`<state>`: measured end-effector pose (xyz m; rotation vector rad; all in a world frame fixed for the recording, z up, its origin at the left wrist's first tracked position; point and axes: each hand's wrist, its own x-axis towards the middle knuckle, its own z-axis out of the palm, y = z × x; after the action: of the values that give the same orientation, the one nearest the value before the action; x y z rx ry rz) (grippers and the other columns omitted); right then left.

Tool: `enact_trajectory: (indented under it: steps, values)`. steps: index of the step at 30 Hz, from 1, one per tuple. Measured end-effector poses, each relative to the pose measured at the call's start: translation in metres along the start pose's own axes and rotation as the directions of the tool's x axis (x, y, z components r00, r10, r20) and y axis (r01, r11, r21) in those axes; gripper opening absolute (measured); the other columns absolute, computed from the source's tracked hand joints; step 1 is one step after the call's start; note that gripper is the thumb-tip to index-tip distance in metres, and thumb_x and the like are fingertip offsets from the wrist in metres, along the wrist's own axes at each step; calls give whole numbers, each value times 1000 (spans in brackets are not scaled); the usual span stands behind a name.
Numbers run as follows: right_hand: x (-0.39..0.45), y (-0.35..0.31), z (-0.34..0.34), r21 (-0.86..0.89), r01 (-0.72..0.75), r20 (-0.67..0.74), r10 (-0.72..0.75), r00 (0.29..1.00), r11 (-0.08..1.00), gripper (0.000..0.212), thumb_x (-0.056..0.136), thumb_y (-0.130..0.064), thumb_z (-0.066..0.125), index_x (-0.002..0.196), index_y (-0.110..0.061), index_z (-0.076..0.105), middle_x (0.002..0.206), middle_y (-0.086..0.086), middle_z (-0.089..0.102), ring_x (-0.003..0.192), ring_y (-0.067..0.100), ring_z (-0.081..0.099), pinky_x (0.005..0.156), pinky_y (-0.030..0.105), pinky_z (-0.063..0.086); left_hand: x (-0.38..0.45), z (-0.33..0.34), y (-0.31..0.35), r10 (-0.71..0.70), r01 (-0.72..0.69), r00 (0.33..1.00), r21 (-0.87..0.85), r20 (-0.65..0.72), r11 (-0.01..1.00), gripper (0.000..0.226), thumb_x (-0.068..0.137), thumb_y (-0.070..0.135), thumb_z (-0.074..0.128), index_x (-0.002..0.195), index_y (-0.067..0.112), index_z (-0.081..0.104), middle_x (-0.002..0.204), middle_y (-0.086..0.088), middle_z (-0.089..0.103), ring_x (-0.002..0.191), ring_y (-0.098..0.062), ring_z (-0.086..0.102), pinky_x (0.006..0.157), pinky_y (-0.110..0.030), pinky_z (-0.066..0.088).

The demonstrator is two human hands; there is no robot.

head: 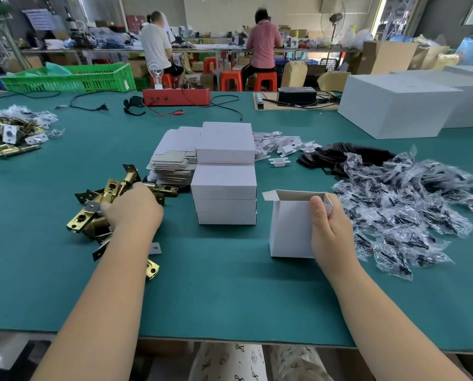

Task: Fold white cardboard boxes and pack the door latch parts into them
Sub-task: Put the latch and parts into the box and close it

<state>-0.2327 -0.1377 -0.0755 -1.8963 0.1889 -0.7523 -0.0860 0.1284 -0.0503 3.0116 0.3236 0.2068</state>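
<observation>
Head view: right hand (329, 226) round open box (291, 226), left hand (135, 209) perhaps on latches (103, 207).

A small white box (291, 226) stands up on the green table, its top open with little flaps sticking out. Shiny gold door latch parts (103, 204) lie in a messy pile to the left. Closed white boxes (225, 182) sit stacked between them, with flat unfolded boxes (173, 160) just behind.

Looks like a small factory packing floor. Long green work table (229, 284) piled with brass latches (103, 204), flat white boxes (225, 171) and bagged screws (411, 210). Two workers (261, 48) on red stools (231, 79) at benches behind.
</observation>
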Motion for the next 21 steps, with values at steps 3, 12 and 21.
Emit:
enact_trajectory:
  steps: [3, 12, 21]
  values:
    - [0, 0, 0, -2, -5, -5, 5, 1000, 1000, 65, 79, -71, 32, 84, -6, 41, 63, -6, 37, 56, 10, 32, 50, 28, 25, -5, -6, -1, 25, -26, 1000, -82, -10, 996, 30, 87, 33, 62, 109, 15, 52, 83, -4, 61, 77, -27, 52, 92, -43, 36]
    - [0, -2, 0, -2, -11, -9, 10, 1000, 1000, 59, 80, -69, 32, 79, -11, 38, 58, -11, 36, 53, 5, 30, 47, 21, 25, -47, -62, 13, 94, -216, 976, -790, -199, 574, 45, 85, 33, 63, 129, 29, 54, 89, 16, 64, 79, -4, 58, 61, -25, 38]
    - [-3, -6, 0, -45, 2, -5, -3, 1000, 999, 49, 77, -69, 32, 74, -20, 34, 56, -10, 36, 51, 5, 32, 46, 21, 25, -110, -101, 58, 497, -457, 830, -819, -254, 345, 23, 77, 22, 63, 93, 38, 58, 77, 18, 71, 57, 5, 56, 49, -6, 37]
